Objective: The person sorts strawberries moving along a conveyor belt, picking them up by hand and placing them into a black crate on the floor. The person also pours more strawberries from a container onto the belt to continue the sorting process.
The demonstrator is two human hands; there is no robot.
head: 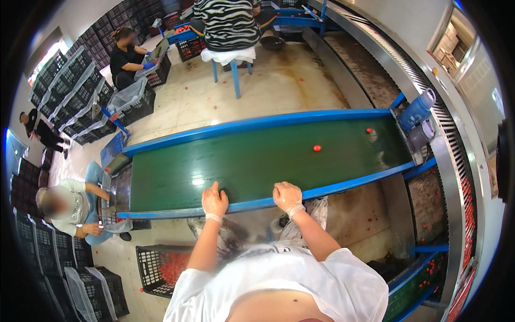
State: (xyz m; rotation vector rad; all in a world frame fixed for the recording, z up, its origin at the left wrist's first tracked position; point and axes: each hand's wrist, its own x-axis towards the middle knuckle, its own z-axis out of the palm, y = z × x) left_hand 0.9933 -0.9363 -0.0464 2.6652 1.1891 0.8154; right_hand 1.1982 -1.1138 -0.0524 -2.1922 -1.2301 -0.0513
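A green conveyor belt point(249, 161) with blue side rails crosses in front of me. My left hand point(215, 200), in a clear thin glove, rests at the near rail with its fingers over the belt's edge, apart and holding nothing. Further right, my right hand point(287, 196), gloved alike, lies on the same rail with its fingers curled; whether anything is under them is hidden. One small red tomato point(317, 148) sits on the belt beyond my right hand. Another small red tomato point(369, 131) is nearer the belt's right end.
A black crate point(151, 269) of red produce stands on the floor at lower left. At the belt's left end sits a person point(74, 205) beside a lined crate. A blue bottle point(416, 108) and a grey cup point(420, 135) stand at the right end. Other people work beyond.
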